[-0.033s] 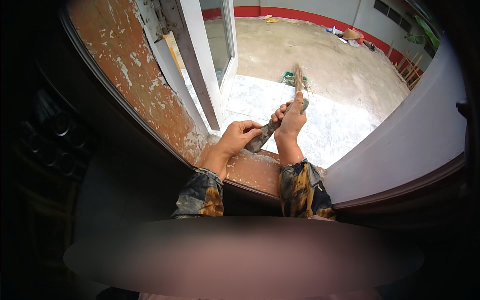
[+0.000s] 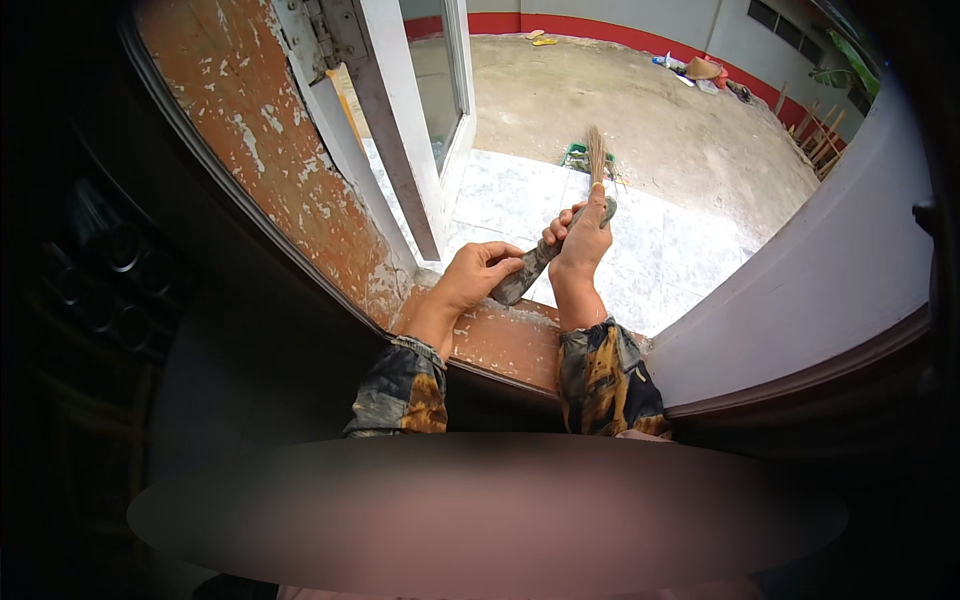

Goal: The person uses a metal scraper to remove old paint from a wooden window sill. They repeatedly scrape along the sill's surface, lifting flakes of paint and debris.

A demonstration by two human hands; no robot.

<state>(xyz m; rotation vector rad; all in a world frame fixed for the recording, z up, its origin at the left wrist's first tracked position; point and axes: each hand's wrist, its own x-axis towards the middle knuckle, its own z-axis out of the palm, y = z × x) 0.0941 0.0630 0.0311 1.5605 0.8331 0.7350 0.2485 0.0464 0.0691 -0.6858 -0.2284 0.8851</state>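
A long, flat, grey piece with rounded ends and dark stains [image 2: 533,272], shaped like a shoe sole, slants over the doorsill. Its near end is pinched between the thumb and fingers of my left hand [image 2: 474,275]. My right hand [image 2: 584,243] is closed round its upper part, with fingers curled over the left edge. Above the right thumb rises a small brush of straw-like bristles [image 2: 597,158], tips fanned upward. The thumb lies at the bristles' narrow lower end; the brush's handle, if any, is hidden by the hand.
Peeling orange-brown paint covers the doorsill [image 2: 505,340]. An open white glazed door [image 2: 410,130] stands at left, a white wall [image 2: 800,290] at right. Outside, a green tray with debris [image 2: 574,155] sits where pale tiles [image 2: 500,190] meet bare ground [image 2: 560,85].
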